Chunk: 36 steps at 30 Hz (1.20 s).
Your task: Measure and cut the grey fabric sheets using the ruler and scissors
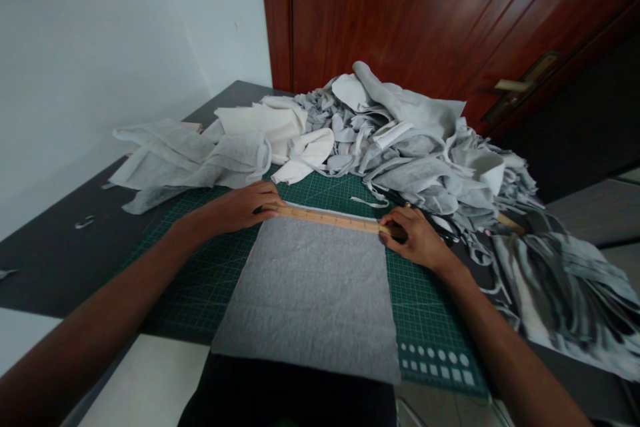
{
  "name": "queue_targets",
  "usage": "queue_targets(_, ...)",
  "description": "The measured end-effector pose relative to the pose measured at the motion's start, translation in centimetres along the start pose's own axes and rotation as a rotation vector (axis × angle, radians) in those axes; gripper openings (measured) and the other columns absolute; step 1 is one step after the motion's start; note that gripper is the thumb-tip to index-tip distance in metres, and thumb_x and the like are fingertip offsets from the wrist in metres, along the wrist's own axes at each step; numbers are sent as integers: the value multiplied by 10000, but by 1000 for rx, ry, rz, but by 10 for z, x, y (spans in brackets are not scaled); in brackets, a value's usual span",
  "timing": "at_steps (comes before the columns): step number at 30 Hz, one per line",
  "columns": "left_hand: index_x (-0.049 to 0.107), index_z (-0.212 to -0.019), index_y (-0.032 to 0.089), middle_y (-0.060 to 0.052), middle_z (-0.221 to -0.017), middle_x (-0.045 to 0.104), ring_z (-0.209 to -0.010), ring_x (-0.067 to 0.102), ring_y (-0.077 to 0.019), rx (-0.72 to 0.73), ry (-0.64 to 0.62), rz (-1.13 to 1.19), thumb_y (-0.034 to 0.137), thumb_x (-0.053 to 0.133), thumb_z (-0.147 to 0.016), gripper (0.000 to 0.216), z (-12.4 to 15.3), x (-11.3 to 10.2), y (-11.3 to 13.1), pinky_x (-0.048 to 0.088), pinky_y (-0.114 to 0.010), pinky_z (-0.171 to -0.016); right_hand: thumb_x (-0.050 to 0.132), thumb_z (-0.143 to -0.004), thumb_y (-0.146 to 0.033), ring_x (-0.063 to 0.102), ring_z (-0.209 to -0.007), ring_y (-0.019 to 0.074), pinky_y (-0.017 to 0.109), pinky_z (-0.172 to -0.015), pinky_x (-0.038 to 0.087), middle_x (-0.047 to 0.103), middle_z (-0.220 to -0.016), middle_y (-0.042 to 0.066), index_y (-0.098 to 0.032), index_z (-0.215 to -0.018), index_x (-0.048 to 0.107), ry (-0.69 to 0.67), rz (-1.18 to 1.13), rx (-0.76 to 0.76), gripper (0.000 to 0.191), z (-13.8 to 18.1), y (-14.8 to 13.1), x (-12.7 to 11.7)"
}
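Note:
A wooden ruler (327, 217) lies across the far end of a grey piece of fabric (315, 287). My left hand (250, 205) grips the ruler's left end, fingers closed on it. At the other end, my right hand (410, 233) pinches the ruler between thumb and fingers, near the fabric's far right corner. A thin strip of the fabric shows beyond the ruler. The fabric rests on a green cutting mat (185, 280), and its near edge reaches the mat's front by my lap.
Behind the mat rises a heap of grey and white fabric scraps (400, 127). More pale cloth (195, 153) lies at the left. Folded striped fabric (565, 280) sits at the right. A dark table (55, 233) carries everything, with a wooden door (380, 13) behind.

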<state>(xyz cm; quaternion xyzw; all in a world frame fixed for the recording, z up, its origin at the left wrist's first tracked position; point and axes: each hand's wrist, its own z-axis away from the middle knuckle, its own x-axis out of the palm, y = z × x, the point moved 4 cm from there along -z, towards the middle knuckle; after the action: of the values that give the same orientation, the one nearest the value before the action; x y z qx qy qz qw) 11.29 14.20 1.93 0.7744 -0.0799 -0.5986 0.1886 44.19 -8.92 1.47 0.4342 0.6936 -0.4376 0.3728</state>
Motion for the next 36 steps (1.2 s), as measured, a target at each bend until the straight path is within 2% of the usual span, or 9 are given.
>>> queue_targets(15, 744, -1113, 210, -81, -1089, 674, -1010, 627, -213, 8, 17, -10, 387, 527, -1078, 283, -1, -5, 4, 476, -322, -933, 669, -956, -328, 686, -1000, 289, 458, -918, 481, 740, -1038, 74, -239, -1078, 650, -3, -4, -7, 152, 0, 1, 0)
queue_targets(29, 726, -1230, 230, -81, -1125, 672, -1073, 638, -219, 6, -7, -73, 396, 502, -1096, 309, 0, -6, 8, 474, -320, -946, 687, -931, -312, 685, -969, 283, 469, -929, 469, 732, -1001, 51, -245, -1047, 642, -3, -19, -3, 141, 0, 0, -1)
queue_targets(36, 741, -1179, 221, -81, -1110, 675, -1036, 644, -214, 3, 7, -86, 393, 493, -1094, 314, 0, -6, 9, 490, -316, -917, 705, -924, -299, 685, -972, 280, 475, -966, 464, 731, -997, 49, -244, -1039, 642, -13, -20, -1, 143, 0, -2, -2)
